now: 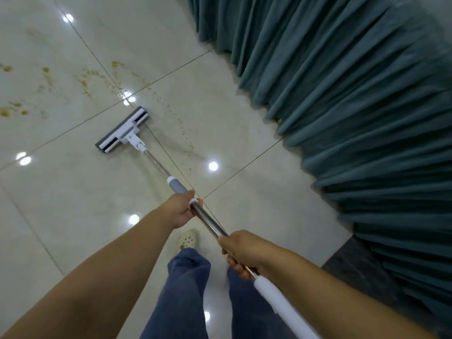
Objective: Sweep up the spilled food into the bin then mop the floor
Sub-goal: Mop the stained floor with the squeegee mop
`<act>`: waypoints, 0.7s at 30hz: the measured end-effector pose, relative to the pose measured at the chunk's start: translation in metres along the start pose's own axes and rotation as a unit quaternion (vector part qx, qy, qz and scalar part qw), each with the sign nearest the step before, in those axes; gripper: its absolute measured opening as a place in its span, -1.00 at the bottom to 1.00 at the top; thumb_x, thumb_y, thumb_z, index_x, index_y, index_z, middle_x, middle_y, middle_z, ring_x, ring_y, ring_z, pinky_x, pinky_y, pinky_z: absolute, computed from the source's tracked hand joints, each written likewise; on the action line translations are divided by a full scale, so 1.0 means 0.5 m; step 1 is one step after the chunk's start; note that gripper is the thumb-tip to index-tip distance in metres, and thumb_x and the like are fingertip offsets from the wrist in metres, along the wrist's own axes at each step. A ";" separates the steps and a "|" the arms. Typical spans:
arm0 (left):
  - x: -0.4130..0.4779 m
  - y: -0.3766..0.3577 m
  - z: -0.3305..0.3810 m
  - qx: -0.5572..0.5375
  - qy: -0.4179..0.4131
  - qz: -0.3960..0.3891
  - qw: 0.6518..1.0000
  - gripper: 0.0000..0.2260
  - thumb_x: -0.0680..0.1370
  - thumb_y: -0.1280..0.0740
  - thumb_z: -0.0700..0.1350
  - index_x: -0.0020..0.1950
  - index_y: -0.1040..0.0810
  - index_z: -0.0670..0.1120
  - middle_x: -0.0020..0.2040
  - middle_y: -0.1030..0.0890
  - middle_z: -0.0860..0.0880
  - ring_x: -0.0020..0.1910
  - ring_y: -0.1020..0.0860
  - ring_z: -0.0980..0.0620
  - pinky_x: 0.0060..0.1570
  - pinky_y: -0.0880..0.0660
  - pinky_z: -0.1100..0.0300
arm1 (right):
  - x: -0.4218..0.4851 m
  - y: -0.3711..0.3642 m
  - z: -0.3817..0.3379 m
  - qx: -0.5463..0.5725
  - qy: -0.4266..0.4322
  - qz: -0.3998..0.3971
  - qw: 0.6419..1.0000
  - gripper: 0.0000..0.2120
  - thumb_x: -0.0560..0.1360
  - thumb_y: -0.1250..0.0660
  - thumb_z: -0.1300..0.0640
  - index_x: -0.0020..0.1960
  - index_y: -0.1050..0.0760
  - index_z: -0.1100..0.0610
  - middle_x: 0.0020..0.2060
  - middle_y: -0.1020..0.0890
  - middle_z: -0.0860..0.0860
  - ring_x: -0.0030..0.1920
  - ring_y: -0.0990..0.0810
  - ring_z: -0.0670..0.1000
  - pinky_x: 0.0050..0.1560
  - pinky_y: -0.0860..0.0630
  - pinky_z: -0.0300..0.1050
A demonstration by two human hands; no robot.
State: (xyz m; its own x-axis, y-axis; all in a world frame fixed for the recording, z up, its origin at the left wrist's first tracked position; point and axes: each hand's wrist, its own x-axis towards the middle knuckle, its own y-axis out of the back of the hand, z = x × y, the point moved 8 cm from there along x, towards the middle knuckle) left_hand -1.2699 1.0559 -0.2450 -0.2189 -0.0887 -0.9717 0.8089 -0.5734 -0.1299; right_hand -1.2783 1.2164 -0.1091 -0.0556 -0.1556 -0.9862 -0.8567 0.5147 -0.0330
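A flat mop with a white and grey head [122,130] lies on the glossy cream tile floor [73,192] ahead of me. Its steel pole [208,222] runs back toward me. My left hand [182,209] grips the pole just below the grey collar. My right hand [241,252] holds it lower down, above the white end grip. Yellow-brown food smears [85,80] streak the tiles beyond and left of the mop head, and a thin trail of specks [182,126] runs to its right.
Teal pleated curtains [354,106] hang along the right side, reaching the floor. A dark floor strip [354,263] lies at their base on the lower right. My blue trousers [186,289] and one cream clog [187,238] stand below the pole.
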 end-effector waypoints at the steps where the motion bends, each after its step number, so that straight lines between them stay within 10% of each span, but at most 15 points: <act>1: -0.016 -0.031 -0.050 0.002 0.014 -0.003 1.000 -0.86 0.60 -0.23 -0.22 0.08 -0.31 -0.24 -0.19 -0.40 -0.17 -0.33 -0.44 0.01 -0.50 -0.57 0.24 | -0.018 0.026 0.049 -0.003 -0.002 0.003 1.000 -0.74 0.61 -0.12 -0.03 -0.12 -0.40 0.13 -0.43 -0.41 -0.01 -0.54 -0.33 -0.11 -0.53 -0.33 -0.27; 13: -0.214 -0.441 -0.632 0.056 0.092 -0.046 0.993 -0.89 0.64 -0.15 -0.18 0.03 -0.31 -0.23 -0.31 -0.42 -0.14 -0.51 -0.48 0.00 -0.60 -0.50 0.28 | -0.304 0.342 0.594 -0.068 -0.046 0.069 0.994 -0.71 0.60 -0.15 0.00 -0.26 -0.34 0.09 -0.49 -0.39 0.03 -0.62 -0.32 -0.06 -0.65 -0.25 -0.29; 21: -0.220 -0.487 -0.601 0.032 0.063 -0.022 0.997 -0.92 0.62 -0.18 -0.21 -0.01 -0.33 -0.22 -0.23 -0.39 -0.12 -0.39 -0.41 0.01 -0.58 -0.53 0.28 | -0.309 0.389 0.586 -0.091 -0.035 0.070 0.993 -0.74 0.60 -0.13 -0.04 -0.16 -0.32 0.12 -0.45 -0.41 0.06 -0.58 -0.34 -0.04 -0.65 -0.30 -0.29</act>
State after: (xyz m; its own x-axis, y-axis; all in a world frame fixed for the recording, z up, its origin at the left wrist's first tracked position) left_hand -1.2788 1.4502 -0.1657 -0.1790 0.0386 -0.9831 0.7632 -0.6252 -0.1635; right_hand -1.2860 1.5875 -0.0105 -0.1508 -0.0302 -0.9881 -0.9216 0.3660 0.1295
